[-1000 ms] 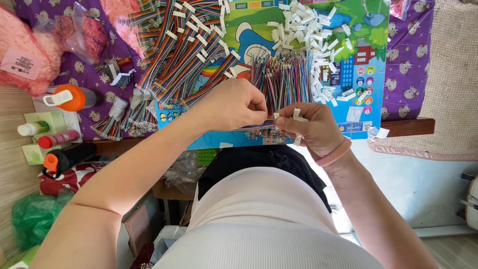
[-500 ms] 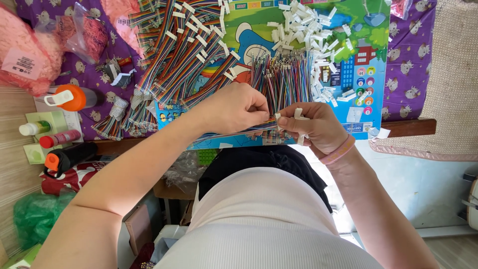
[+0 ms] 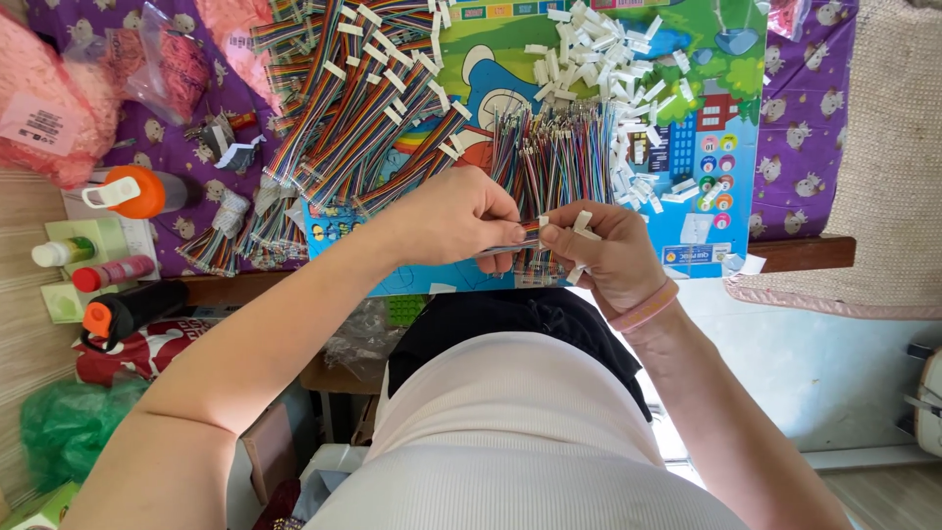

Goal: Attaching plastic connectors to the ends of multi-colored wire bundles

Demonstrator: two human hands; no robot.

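Over the desk (image 3: 785, 253), your left hand (image 3: 461, 218) and right hand (image 3: 603, 257) have barely shifted, still pinching the wire strip (image 3: 510, 247) and a white connector (image 3: 581, 221).

Both arms reach forward from the body and bend in at the elbows, so the two hands meet in the middle. The left hand (image 3: 461, 218) is curled, back facing up, with its thumb and fingers pinched tight together at the tips. The right hand (image 3: 603, 257) is curled too, with its thumb and first finger pinched, and its other fingers folded in. The fingertips of the two hands almost touch. The left arm is bare and comes in long from the lower left. The right arm comes in from the lower right, and its wrist bends a little
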